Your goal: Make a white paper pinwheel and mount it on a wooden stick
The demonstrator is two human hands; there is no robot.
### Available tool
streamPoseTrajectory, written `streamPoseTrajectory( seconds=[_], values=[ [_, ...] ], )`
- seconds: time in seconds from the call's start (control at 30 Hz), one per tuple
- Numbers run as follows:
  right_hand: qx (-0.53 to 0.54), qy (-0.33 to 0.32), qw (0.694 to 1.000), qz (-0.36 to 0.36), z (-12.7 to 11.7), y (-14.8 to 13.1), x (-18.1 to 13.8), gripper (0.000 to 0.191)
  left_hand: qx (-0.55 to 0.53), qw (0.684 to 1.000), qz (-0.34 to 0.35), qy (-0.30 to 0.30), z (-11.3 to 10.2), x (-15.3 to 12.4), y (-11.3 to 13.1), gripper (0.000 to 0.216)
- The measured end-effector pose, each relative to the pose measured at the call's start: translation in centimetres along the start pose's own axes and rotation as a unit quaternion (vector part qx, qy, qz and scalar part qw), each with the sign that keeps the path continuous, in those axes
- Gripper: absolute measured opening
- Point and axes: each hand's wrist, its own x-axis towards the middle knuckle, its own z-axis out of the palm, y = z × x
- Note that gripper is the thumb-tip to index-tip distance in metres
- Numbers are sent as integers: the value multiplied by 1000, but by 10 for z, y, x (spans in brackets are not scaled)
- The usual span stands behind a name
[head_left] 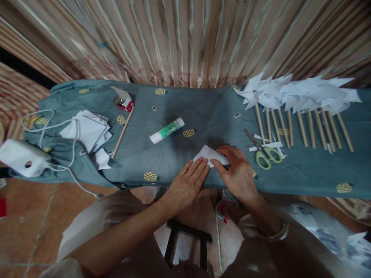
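A small folded piece of white paper (206, 152) lies near the front edge of the cloth-covered table. My left hand (187, 181) rests on its left part, fingers stretched out flat and pressing down. The paper's right corner is between the thumb and fingers of my right hand (239, 170), which partly hides it. Beyond my left hand is a glue stick (167, 130) with a white cap. Scissors with green handles (265, 154) lie to the right of my right hand, among narrow paper strips.
Several paper pinwheels (307, 92) on wooden sticks lie in a row at right. At left are stacked paper sheets (88, 131), a loose wooden stick (123, 133), an opened small red box (124, 101) with metal bits, and a white power block (23, 158) with cables.
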Motion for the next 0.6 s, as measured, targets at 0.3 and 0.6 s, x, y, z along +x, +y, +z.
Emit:
streamPoseTrajectory(
  seconds=[0.3,0.6],
  values=[
    [-34,-1,999,-13,-3,4,-13,44,20,1000,0,-7,-3,0,0,64],
    [-34,5,999,-14,2,4,-15,41,24,1000,-7,-12,0,0,0,66]
  ],
)
